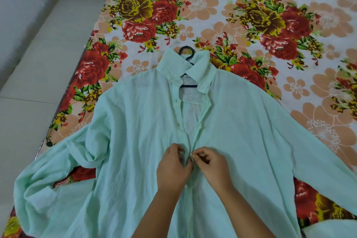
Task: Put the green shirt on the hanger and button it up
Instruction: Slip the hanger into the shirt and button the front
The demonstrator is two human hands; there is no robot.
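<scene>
The pale green shirt (135, 131) lies front up on the bed, sleeves spread to both sides. A black hanger (187, 52) sits inside it, its hook poking out above the collar and its bar showing in the open neck. The placket gapes open from the collar down to mid chest. My left hand (172, 168) pinches the left placket edge at mid chest. My right hand (211, 164) pinches the right edge against it, thumb and forefinger at a small button. Below the hands the front edges lie together.
The bed is covered by a floral sheet (251, 25) in red, yellow and peach. A pale tiled floor (38, 63) and a wall run along the left of the bed. The left sleeve reaches the bed's left edge.
</scene>
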